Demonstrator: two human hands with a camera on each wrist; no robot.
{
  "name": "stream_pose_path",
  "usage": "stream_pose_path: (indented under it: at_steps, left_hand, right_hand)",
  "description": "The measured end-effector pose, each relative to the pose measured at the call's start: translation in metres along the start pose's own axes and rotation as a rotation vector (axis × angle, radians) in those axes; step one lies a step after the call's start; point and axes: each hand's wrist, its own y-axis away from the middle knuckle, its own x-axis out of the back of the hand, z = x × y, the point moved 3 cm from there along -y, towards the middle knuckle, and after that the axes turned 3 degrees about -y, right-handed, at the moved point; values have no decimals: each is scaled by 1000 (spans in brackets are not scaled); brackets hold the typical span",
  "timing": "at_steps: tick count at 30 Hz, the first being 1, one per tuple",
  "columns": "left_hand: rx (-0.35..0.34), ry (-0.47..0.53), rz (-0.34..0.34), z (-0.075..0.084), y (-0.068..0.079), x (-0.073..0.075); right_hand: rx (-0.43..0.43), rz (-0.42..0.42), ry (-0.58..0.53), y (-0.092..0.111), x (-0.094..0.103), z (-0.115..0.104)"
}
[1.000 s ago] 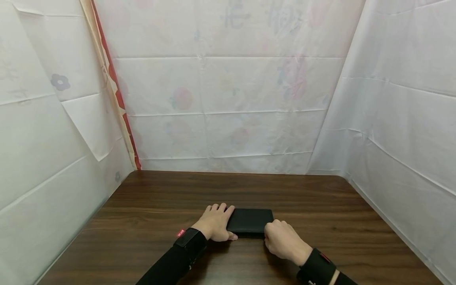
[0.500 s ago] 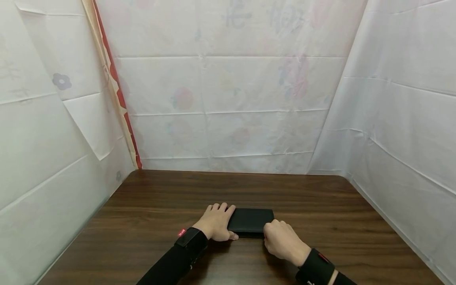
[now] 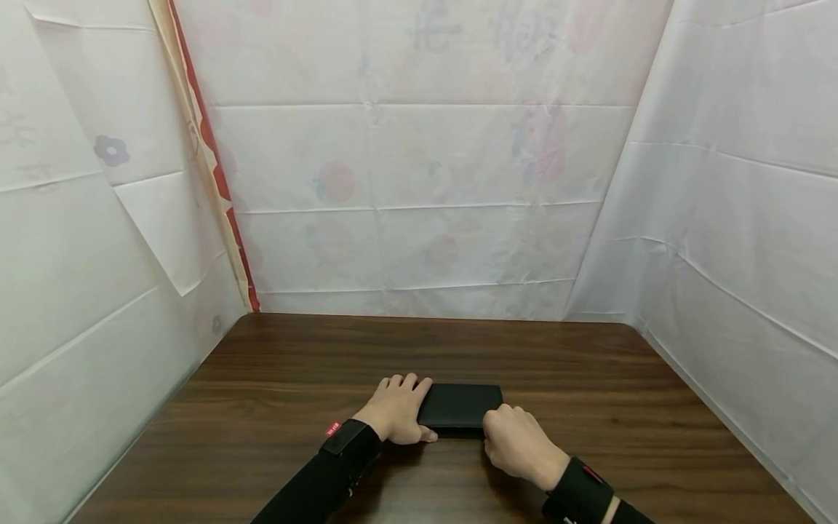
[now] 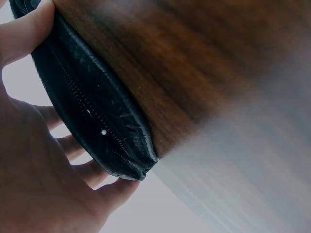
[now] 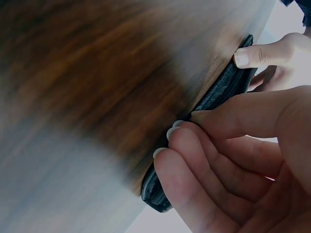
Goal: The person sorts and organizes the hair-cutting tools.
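A black zip wallet (image 3: 462, 402) lies flat on the brown wooden table, its long near edge facing the person. My left hand (image 3: 396, 412) holds its left end, thumb on the near side and the other fingers spread along the left edge. Zipper teeth (image 4: 77, 92) run along this edge in the left wrist view. At the near right corner, my right hand (image 3: 521, 445) has curled fingers, and its thumb and index finger pinch at the wallet's zipped edge (image 5: 221, 91) in the right wrist view. Those fingertips hide any zipper pull.
The wood-grain table (image 3: 314, 364) reaches back to a white sheet (image 3: 406, 247) hung behind it. More white sheeting stands at the left (image 3: 98, 291) and right (image 3: 733, 291). A red-and-cream strip (image 3: 219, 175) hangs in the back left corner.
My right hand has shifted very slightly to the left along the wallet's near edge. The left hand and the wallet look the same.
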Motion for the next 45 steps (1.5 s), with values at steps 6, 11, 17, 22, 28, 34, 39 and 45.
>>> stream_pose_path:
  at_steps: [6,11,17,22,28,34,39,45]
  left_hand:
    - [-1,3,-2,0,0,-1]
    - [1,10,-7,0,1,0]
    - [3,18,-6,-1,1,0]
    - [2,11,1,-1,1,1]
    - [1,10,1,-1,2,2]
    - [5,8,-6,-1,1,2]
    - [-1,-2,-2,0,0,0]
    - [-5,-4,8,1,0,2]
  right_hand:
    - [21,22,18,-1,-1,-2]
    - [9,18,33,-1,-2,-1]
    - [2,22,37,-2,-3,-2]
    - [4,28,47,-2,-3,-2]
    - [10,30,55,-2,-3,-2]
    - [5,9,16,-5,-5,-4]
    - [11,-12,-22,-7,-7,-5]
    - [6,-32,-37,-10,-9,-5]
